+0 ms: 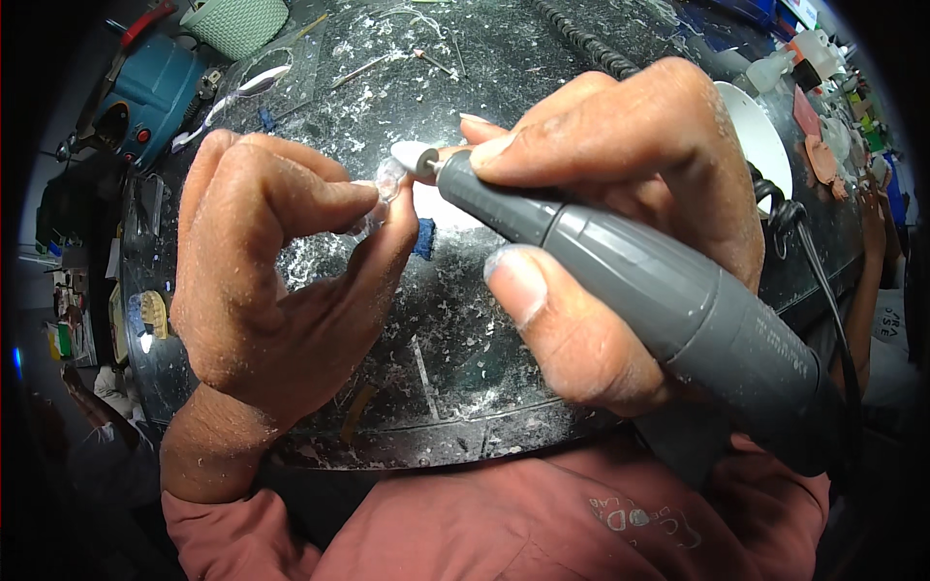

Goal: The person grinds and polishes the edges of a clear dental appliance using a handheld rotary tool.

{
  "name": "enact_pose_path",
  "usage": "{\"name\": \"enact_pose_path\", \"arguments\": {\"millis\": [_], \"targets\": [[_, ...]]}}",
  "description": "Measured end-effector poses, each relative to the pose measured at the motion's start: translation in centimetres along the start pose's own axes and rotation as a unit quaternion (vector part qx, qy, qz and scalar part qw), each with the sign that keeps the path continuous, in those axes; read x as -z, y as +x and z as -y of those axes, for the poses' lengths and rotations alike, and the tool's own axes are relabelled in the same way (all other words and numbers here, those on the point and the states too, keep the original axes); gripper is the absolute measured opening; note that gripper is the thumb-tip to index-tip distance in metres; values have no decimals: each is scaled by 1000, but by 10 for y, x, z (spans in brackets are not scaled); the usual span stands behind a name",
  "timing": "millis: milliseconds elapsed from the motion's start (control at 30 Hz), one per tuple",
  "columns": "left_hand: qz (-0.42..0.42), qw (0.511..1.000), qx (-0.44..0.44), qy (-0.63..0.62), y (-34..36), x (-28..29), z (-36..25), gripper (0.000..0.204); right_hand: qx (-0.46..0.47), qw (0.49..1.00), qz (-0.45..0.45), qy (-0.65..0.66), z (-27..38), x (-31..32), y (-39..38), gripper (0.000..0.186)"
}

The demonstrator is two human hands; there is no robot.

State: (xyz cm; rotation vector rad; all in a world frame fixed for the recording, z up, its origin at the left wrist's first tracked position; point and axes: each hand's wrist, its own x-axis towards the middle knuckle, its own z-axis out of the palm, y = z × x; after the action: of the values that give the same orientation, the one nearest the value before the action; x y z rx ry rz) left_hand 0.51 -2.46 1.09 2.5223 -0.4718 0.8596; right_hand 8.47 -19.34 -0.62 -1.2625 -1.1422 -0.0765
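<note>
My left hand (271,281) pinches a small clear plastic piece (387,181) between thumb and fingertips, held above the dusty dark worktop (436,378). In my right hand (620,223) lies a grey rotary handpiece (659,290), gripped like a pen. Its white cylindrical grinding tip (415,157) touches the clear piece. A black cable (814,281) runs from the handpiece's rear toward the right.
White shavings cover the worktop. A blue machine (145,97) and a green textured cup (237,24) stand at the back left. A white round dish (760,136) and pink pieces (819,155) lie at the right. A black ribbed hose (581,39) crosses the back.
</note>
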Motion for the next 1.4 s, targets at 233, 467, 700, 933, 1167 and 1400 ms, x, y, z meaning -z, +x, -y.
{"name": "enact_pose_path", "arguments": {"millis": [233, 467, 700, 933, 1167, 1400], "targets": [[6, 1000, -6, 14, 0, 0, -2, 30, 44, 994, -33, 89, -12, -3, 0, 33], [6, 997, -58, 57, 2, 2, 0, 30, -88, 996, 4, 30, 0, 6, 0, 33], [13, 989, -84, 123, 2, 6, -4, 35, -148, 988, 9, 28, 9, 15, 3, 33], [21, 983, -109, 147, 3, 8, 0, 37, -247, 968, -7, 45, 26, 11, 6, 32], [24, 990, -98, 100, 3, 10, 1, 35, -204, 977, -5, 68, 14, 13, 9, 32], [14, 997, -80, 16, 4, 4, 7, 38, -177, 984, 6, 23, 17, 10, 12, 33]]}}
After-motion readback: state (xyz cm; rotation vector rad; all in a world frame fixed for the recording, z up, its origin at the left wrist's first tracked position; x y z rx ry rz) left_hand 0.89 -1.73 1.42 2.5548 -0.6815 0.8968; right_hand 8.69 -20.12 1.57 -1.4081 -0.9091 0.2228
